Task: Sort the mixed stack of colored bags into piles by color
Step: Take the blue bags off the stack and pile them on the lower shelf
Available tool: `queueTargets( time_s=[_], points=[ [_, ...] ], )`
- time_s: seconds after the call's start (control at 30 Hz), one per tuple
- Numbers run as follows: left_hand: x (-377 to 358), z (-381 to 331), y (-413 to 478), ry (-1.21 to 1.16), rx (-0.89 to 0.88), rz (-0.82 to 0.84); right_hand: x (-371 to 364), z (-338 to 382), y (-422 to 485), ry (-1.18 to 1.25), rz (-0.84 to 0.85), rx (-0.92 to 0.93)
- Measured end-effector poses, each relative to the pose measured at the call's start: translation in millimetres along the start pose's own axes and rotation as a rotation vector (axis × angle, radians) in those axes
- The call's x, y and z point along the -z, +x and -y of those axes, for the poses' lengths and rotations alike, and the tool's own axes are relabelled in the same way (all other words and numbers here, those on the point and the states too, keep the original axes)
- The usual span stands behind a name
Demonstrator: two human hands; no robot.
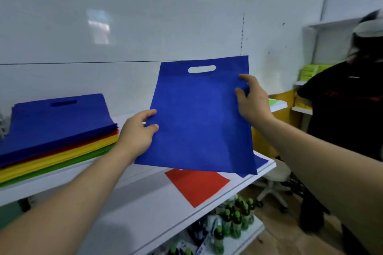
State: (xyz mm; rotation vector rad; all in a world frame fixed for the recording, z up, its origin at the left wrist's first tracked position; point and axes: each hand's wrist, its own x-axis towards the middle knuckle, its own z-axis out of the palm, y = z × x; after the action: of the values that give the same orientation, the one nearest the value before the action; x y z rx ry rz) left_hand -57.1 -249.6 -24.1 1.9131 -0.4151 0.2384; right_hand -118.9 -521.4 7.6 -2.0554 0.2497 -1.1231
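Now, left grip [134,136] and right grip [251,101] pinching the flat blue fabric bag [199,122], I square it over the tabletop blue bag [260,162].

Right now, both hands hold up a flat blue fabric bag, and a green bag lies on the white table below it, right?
No: the head view shows a flat red bag, not a green one, on the white table. The left hand and right hand do hold up the flat blue fabric bag.

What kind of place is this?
Probably a small packing or stock room: a thick stack of colored bags on a white worktable, green boxes shelved at right, bottled drinks stored under the table.
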Motion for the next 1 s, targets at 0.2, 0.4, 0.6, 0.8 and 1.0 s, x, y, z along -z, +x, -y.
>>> queueTargets(
  time_s=[0.2,0.4,0.6,0.8,1.0],
  points=[
    [-121,-44,-36,-0.09,0.02,0.113,103,-73,-2,-0.09,-0.019,-0.054],
    [-241,-69,-66,-0.022,0.022,0.228,197,-155,-12,-0.201,-0.019,-0.124],
    [-320,-84,-87,0.015,0.045,0.333,264,-219,-18,-0.297,-0.026,-0.199],
    [-369,-76,-80,0.026,0.05,0.38,280,-262,-15,-0.333,-0.026,-0.258],
    [-406,-34,-46,0.035,0.079,0.38,244,-312,13,-0.373,0.032,-0.288]
  ],
)
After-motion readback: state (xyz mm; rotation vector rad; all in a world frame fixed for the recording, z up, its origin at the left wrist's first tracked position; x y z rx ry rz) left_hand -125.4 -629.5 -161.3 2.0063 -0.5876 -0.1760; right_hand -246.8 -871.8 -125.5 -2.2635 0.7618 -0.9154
